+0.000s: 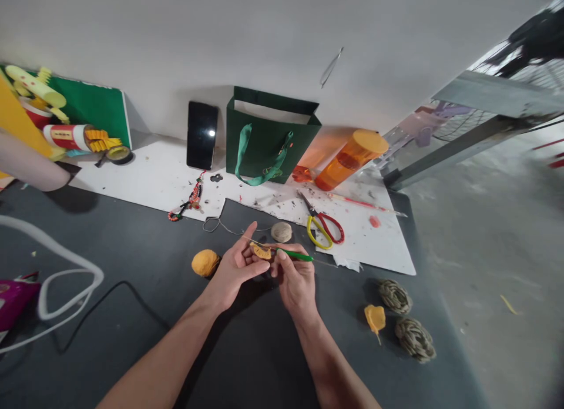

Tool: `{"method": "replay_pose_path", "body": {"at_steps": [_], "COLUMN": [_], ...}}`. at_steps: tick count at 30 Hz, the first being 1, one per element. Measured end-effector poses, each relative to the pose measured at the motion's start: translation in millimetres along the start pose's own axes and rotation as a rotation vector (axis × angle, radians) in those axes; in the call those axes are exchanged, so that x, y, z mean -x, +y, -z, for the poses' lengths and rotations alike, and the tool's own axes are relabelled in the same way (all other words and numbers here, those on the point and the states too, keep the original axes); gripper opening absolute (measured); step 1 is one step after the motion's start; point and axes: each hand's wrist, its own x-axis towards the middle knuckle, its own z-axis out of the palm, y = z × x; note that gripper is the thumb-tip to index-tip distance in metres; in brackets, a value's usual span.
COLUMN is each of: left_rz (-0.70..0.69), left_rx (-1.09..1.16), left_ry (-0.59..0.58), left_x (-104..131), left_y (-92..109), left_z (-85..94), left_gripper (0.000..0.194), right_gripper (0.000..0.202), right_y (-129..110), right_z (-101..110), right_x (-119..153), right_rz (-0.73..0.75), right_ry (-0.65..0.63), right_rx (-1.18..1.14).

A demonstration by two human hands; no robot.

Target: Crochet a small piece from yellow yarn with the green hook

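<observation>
My left hand [238, 265] pinches a small yellow crochet piece [261, 252], its index finger raised with a strand of yarn running by it. In my right hand [294, 274] is a crochet hook with a green handle [297, 255], its tip pointing left at the piece. The two hands nearly meet over the dark table. A beige ball of yarn [281, 232] lies just beyond them, its thin strand trailing left. Left of my left hand rests a yellow ball of yarn [205, 262].
Scissors [325, 224] lie on a white board [374, 238]. Behind stand a phone [201, 136], a dark green paper bag [264, 141] and an orange bottle [348, 160]. At right are a yellow crocheted piece [375, 319] and two grey-green crocheted pieces [415, 339]. A white cable [94, 274] curves at left.
</observation>
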Motion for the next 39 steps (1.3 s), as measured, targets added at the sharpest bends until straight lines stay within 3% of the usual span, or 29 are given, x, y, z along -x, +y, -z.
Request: {"method": "replay_pose_path", "body": {"at_steps": [6,39], "left_rz": [-0.004,-0.013], "left_rx": [-0.008,-0.078], "left_ry": [0.058,0.043], "left_x": [-0.2,-0.8], "left_y": [6.0,2.1], "left_z": [-1.5,1.1], "left_gripper": [0.1,0.089], "right_gripper": [0.021,0.027], "right_y": [1.3,-0.2], "right_z": [1.4,1.2], "right_x": [0.0,-1.3], "right_rz": [-0.02,-0.095], "right_ry": [-0.007,0.018], "right_rx": [0.049,0.05]}}
